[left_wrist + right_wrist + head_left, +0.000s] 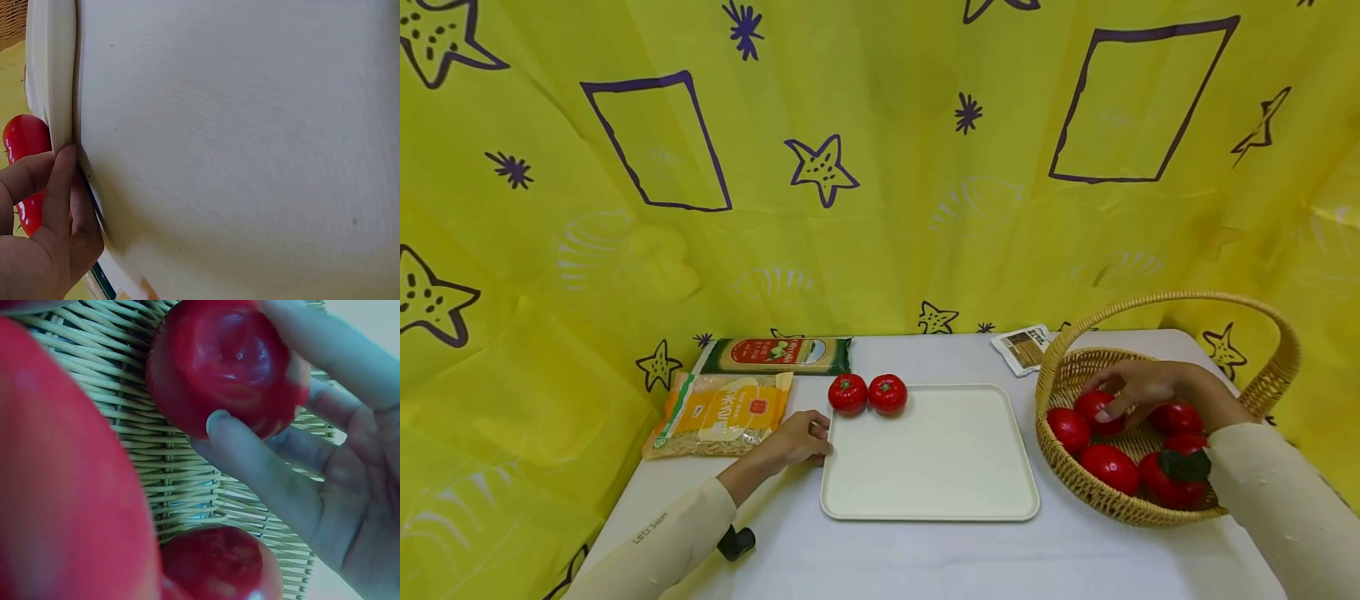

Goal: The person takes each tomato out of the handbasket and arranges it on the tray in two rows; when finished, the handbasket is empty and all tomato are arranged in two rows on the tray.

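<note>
My left hand [796, 437] pinches the left rim of a cream rectangular tray [932, 462] lying on the table. In the left wrist view, the thumb and fingers meet at the tray's edge [61, 81]. Two shiny red tomatoes [847, 393] sit side by side in the tray's far left corner. At the right, my right hand [1138, 387] reaches into a wicker basket [1052, 454] and grips a red tomato [219, 362], thumb and fingers around its sides. Several more red tomatoes [1108, 468] lie in the basket around it.
The basket's tall handle [1180, 297] arches over the right hand. Left of the tray lie an orange and clear food bag [722, 415] and a green packet [778, 355]. A small white and brown packet [1024, 348] lies behind. A yellow patterned curtain [880, 242] closes off the back.
</note>
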Action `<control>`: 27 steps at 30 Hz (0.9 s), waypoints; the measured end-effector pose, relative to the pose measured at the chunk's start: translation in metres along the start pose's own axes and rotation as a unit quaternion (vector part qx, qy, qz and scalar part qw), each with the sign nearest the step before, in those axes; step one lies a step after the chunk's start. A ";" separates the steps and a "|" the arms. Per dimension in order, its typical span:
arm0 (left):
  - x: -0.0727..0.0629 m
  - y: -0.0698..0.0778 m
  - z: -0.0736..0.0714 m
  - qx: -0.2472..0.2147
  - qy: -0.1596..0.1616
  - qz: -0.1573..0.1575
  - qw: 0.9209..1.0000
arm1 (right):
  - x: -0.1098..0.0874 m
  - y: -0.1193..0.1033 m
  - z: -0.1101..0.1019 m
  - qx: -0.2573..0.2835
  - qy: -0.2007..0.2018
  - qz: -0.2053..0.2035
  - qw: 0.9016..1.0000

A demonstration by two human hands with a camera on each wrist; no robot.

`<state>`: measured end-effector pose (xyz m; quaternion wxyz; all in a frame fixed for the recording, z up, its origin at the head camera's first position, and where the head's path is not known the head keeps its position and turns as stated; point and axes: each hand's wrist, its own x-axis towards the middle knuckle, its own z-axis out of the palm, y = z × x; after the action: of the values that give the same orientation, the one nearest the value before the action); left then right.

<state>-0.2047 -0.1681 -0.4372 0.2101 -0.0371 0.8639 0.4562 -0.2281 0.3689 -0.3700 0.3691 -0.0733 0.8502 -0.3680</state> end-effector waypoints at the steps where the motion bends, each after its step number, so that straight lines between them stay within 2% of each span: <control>1: 0.000 0.000 0.000 0.001 -0.001 0.000 1.000 | 0.000 0.000 0.000 -0.001 0.001 0.000 1.000; 12: 0.001 0.000 0.001 -0.004 0.001 -0.010 1.000 | 0.002 0.005 -0.003 0.006 0.006 -0.016 1.000; 27: 0.001 0.002 0.001 -0.005 0.000 -0.021 1.000 | -0.010 0.003 -0.011 0.000 0.001 -0.083 0.997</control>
<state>-0.2055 -0.1665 -0.4366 0.2197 -0.0565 0.8608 0.4556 -0.2280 0.3817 -0.3615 0.3362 -0.1429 0.8417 -0.3977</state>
